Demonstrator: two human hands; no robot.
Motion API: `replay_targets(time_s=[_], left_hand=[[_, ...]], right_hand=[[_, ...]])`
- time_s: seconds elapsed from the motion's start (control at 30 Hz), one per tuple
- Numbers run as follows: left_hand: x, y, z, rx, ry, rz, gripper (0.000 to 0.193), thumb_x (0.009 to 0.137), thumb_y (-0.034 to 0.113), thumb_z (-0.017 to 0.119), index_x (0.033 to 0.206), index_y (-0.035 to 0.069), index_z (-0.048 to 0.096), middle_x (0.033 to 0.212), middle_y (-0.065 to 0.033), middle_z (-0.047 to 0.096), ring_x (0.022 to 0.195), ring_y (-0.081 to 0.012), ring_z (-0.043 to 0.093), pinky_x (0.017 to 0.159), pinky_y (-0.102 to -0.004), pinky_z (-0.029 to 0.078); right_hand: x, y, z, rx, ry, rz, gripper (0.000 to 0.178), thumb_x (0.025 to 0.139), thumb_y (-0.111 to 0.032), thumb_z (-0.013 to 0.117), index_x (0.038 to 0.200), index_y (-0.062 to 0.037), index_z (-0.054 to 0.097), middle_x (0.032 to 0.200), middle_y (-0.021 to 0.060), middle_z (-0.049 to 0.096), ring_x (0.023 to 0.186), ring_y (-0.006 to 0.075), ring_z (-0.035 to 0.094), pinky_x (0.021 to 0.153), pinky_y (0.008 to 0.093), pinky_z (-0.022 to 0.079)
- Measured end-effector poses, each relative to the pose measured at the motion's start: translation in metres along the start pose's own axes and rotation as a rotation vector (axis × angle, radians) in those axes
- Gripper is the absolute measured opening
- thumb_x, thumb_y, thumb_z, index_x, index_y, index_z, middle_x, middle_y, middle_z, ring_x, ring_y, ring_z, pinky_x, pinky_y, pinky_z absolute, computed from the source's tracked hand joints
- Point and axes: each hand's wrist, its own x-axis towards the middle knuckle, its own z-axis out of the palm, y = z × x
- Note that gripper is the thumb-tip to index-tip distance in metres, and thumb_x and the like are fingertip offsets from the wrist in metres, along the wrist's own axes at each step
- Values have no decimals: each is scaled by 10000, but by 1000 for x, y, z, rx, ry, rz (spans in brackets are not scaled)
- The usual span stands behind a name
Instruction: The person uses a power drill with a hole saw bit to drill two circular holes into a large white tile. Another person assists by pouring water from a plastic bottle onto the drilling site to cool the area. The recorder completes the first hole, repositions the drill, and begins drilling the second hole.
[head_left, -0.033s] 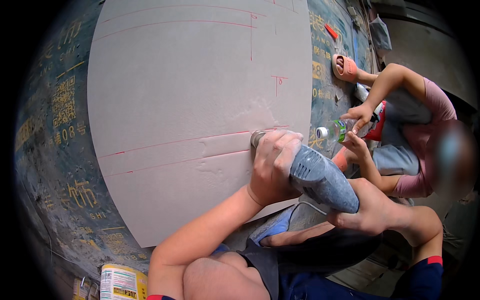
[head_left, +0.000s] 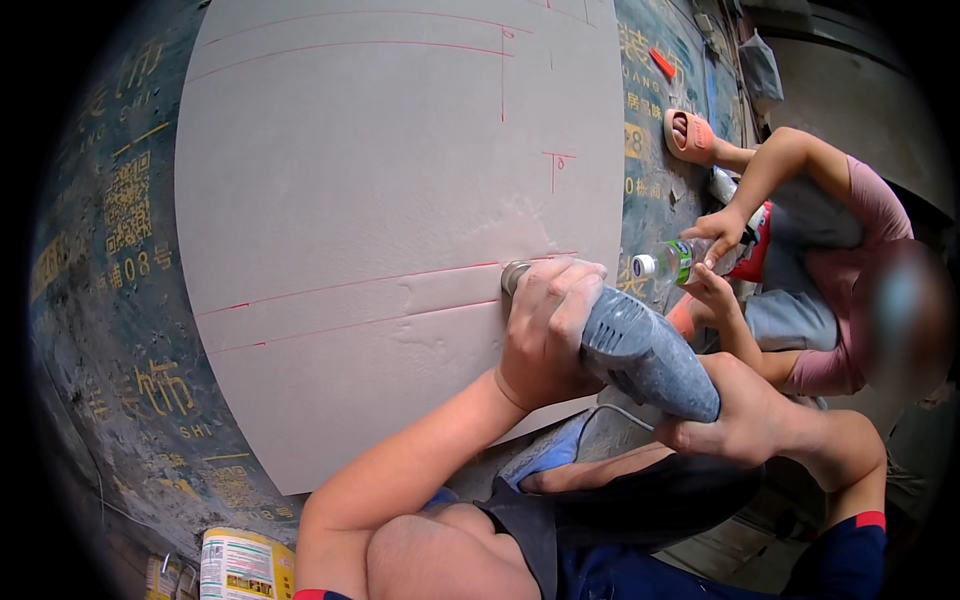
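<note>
Handheld power tool (head_left: 655, 350), corded: blue-grey casing, vent slots on the side, dusted pale. Located over the right-hand part of the slab, its body running off past the slab's edge toward the person's right. Judged handling: fairly heavy, hard and rigid, perhaps slick where dusty. Best holds: front housing behind the bit and the rear of the body, palms clear of the bit and preferably off the vents.

Round metal bit (head_left: 512, 276): at the tool's front, meeting the slab close to a red line; exact contact partly hidden by fingers.

Left hand (head_left: 552, 325): closed around the front of the tool, fingers curled over, whitened with residue.

Right hand (head_left: 735, 415): wrapped around the rear of the casing; trigger or switch not visible.

Power cord (head_left: 628, 413): grey, thin, looping below the casing.

Slab (head_left: 370, 170): large, pale grey, flat, marked in red; judged stiff, heavy and brittle at its edges. Pale wet-looking patch (head_left: 515, 235) near the bit.

Plastic bottle (head_left: 684, 262): clear, white cap, green label; held in both hands by a co-worker (head_left: 830, 260) beyond the slab's right edge.

Printed sheeting (head_left: 130, 290): dark green, beneath the slab.
</note>
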Motion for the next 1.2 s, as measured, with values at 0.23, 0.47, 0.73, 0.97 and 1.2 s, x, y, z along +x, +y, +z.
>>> replay_targets(time_s=[0.23, 0.47, 0.73, 0.97, 1.2], left_hand=[[17, 0, 5, 45, -59, -2, 895, 687, 283, 972, 1371, -18, 480, 1187, -210, 675, 1060, -414, 688, 948, -500, 550], [18, -6, 22, 41, -67, 5, 808, 750, 389, 881, 1345, -23, 520, 1173, -230, 658, 1048, -431, 669, 940, -542, 522], [15, -3, 30, 79, -121, 42, 702, 757, 303, 827, 1315, -4, 532, 1167, -216, 660, 1037, -410, 666, 911, -542, 516], [6, 1, 32, 116, -129, 102, 554, 823, 187, 752, 1297, 12, 525, 1147, -201, 671, 1007, -387, 672, 895, -524, 525], [-3, 5, 28, 159, -148, 144, 472, 861, 120, 703, 1284, 35, 513, 1139, -181, 686, 998, -360, 685, 890, -532, 545]], right_hand=[[7, 5, -23, 226, -87, 60, 422, 843, -220, 749, 1204, -5, 721, 983, 70, 735, 953, 145, 677, 997, 367, 509], [6, 47, -38, -19, 87, -26, 584, 820, -416, 750, 1298, -82, 744, 1261, 121, 740, 1525, 215, 377, 1317, 471, 5], [10, 54, -33, 399, 25, -67, 724, 769, -163, 776, 1392, -50, 427, 1149, 72, 667, 1050, 150, 639, 953, 308, 493], [10, 87, -24, 360, -81, -40, 329, 849, -126, 757, 1121, 43, 681, 926, 40, 699, 854, 127, 619, 800, 298, 528], [11, 100, -8, 280, -60, -106, 312, 833, -125, 755, 1084, 46, 682, 913, 62, 707, 863, 124, 635, 816, 322, 541]])
